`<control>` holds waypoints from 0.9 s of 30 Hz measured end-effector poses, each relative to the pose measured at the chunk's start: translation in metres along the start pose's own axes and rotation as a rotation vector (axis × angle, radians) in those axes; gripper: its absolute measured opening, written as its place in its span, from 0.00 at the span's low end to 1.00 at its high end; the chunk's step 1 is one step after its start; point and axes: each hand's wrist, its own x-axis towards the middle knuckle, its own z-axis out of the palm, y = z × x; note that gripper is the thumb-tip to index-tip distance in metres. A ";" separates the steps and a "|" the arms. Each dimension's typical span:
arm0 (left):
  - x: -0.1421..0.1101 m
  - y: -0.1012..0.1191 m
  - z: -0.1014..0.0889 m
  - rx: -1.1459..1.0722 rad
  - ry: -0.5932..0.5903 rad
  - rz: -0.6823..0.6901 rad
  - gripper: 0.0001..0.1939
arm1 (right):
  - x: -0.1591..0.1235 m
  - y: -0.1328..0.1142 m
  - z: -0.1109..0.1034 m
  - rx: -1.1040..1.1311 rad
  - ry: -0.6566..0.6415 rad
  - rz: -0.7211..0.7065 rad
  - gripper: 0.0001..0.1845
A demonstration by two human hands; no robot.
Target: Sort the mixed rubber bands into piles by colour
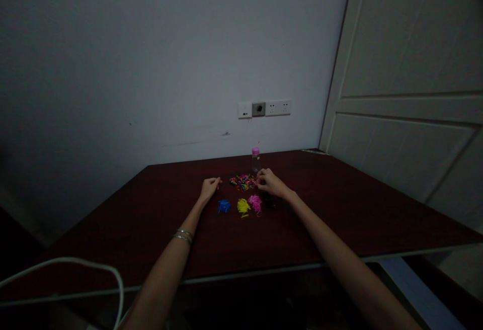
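A mixed pile of small coloured rubber bands (243,182) lies on the dark red table between my hands. At its right edge is my right hand (270,183), fingers pinched together; whatever they hold is too small to name. My left hand (210,188) rests left of the pile, its fingers bent closed, and their contents cannot be made out. Closer to me lie sorted heaps: blue bands (224,205), yellow bands (243,206) and pink bands (255,203). A dark heap (268,200) sits under my right wrist, partly hidden.
Behind the mixed pile stands a clear bottle with a pink cap (255,159). The table (151,209) meets a wall with sockets (278,108). A white cable (90,264) loops over the front left edge. A white panelled door (400,134) stands to the right.
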 end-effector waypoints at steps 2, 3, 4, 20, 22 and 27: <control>0.000 -0.001 0.000 -0.006 -0.002 0.004 0.23 | -0.005 -0.007 -0.011 0.016 0.025 -0.034 0.05; 0.000 -0.001 0.000 -0.007 -0.005 0.003 0.24 | -0.010 -0.012 -0.015 0.023 0.029 -0.056 0.06; 0.000 -0.001 0.000 -0.006 -0.008 0.003 0.24 | -0.015 -0.018 -0.019 0.032 0.029 -0.073 0.06; -0.005 0.010 -0.002 0.055 -0.001 0.019 0.22 | -0.061 -0.053 -0.018 -0.010 -0.113 -0.133 0.07; -0.005 0.010 -0.002 0.052 -0.001 0.022 0.22 | -0.060 -0.051 -0.019 0.021 -0.096 -0.122 0.07; -0.004 0.008 -0.001 0.049 -0.009 0.040 0.22 | -0.047 -0.024 -0.025 0.095 0.031 -0.066 0.08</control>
